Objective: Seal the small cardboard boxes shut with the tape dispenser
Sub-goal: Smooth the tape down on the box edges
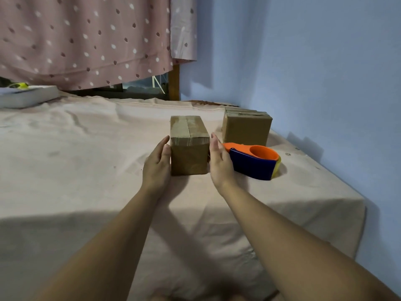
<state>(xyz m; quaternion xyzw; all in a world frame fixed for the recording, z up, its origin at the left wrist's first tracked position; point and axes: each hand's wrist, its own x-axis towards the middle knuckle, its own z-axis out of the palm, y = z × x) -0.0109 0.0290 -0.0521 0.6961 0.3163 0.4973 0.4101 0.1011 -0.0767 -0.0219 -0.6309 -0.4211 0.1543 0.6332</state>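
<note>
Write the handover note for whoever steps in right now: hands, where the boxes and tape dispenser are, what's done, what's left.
Left hand: open, flat against the left side of the near box.
Right hand: open, at that box's right side; contact not clear.
Near box: on the cloth-covered surface, tape already along its top seam and over the front edge.
Tape dispenser: lying on the cloth just right of the right hand, not held.
Far box: behind the dispenser, by the wall; its top looks closed, tape cannot be confirmed.
Left: check the far box and tape it if needed.

a home bedroom: cloth-covered bed [86,153], spotted pink curtain [86,38], blue wall [303,61]
</note>
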